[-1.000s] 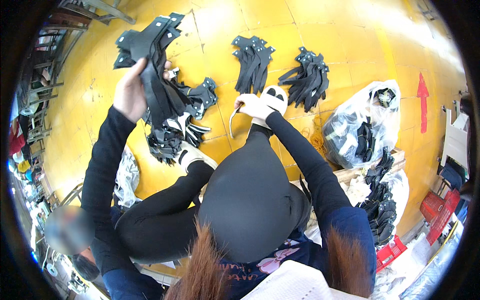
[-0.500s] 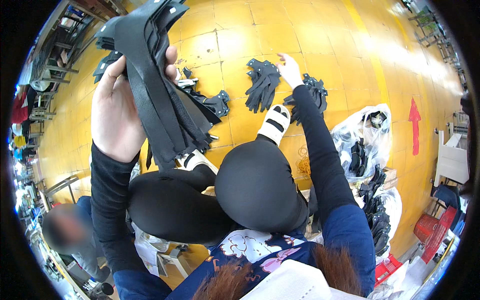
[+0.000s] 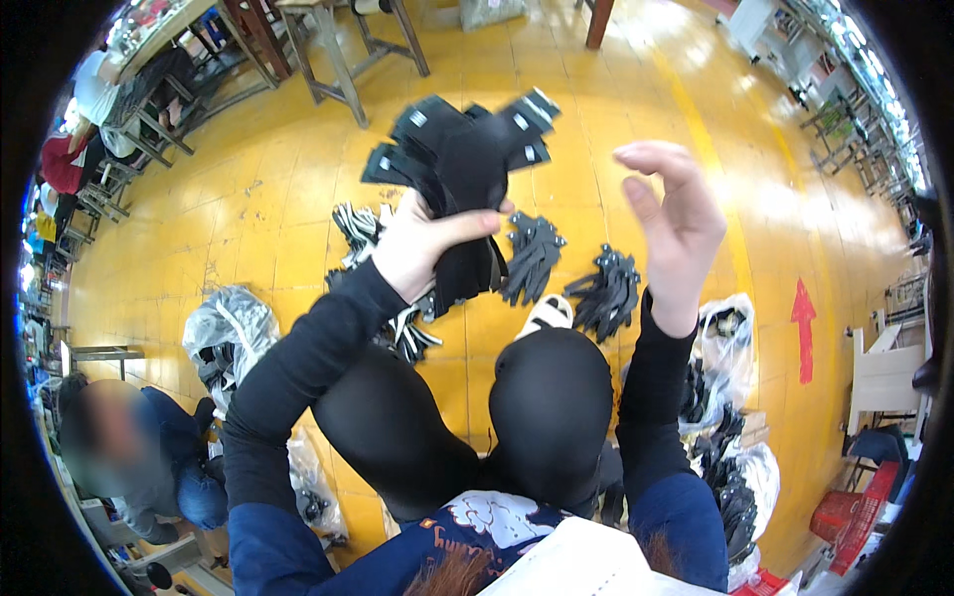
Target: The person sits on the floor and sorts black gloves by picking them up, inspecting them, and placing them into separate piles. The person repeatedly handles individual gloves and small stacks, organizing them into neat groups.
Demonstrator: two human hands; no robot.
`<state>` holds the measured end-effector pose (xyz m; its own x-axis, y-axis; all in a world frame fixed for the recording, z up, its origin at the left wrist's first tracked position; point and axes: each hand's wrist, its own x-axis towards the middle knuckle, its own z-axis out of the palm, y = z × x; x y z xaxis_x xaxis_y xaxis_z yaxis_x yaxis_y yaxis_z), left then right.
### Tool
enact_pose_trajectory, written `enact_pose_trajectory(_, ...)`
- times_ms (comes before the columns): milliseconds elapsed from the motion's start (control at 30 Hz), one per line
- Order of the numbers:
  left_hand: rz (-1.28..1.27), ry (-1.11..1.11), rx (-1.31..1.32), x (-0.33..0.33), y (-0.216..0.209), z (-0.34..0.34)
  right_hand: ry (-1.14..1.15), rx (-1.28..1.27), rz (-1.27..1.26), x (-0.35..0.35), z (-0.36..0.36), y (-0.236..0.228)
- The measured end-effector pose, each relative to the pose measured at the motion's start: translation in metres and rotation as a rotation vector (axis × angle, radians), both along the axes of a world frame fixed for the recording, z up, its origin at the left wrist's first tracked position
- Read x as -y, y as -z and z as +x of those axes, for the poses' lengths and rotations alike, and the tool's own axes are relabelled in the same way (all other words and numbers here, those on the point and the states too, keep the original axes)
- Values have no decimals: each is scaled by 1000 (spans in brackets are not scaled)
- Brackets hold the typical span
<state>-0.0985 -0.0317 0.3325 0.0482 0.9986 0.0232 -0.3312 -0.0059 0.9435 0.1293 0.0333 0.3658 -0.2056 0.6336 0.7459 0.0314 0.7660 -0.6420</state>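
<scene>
A stack of black, leather-like strap pieces is raised over the floor in front of me, with wide tabbed ends fanned at the top and small white marks on the tabs. My left hand is wrapped round its narrow middle, thumb across the front. My right hand is off to the right, holding nothing, its fingers curved and apart from the thumb. Below lie two bundles of similar black strap pieces, one nearer the middle and one to its right. Black-and-white strap pieces lie partly hidden behind my left arm.
Filled clear plastic bags stand at left and right. Black pieces are heaped beside my right arm. A person sits at the lower left. Wooden stools stand ahead on the yellow tiled floor.
The stack has moved right and farther from me in my left hand. My right hand has lifted from beside the floor bundles and moved right. The view has shifted, showing more floor ahead.
</scene>
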Motion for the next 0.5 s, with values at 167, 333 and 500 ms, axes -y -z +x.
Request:
enact_pose_trajectory(167,76,-39,-86,4,-6,0,185,400,363,14,-44,-27)
enact_pose_trajectory(333,33,-7,-136,9,-6,-3,318,392,515,15,-61,-7)
enact_pose_trajectory(500,-7,-137,42,8,3,-7,328,334,712,24,-56,-4)
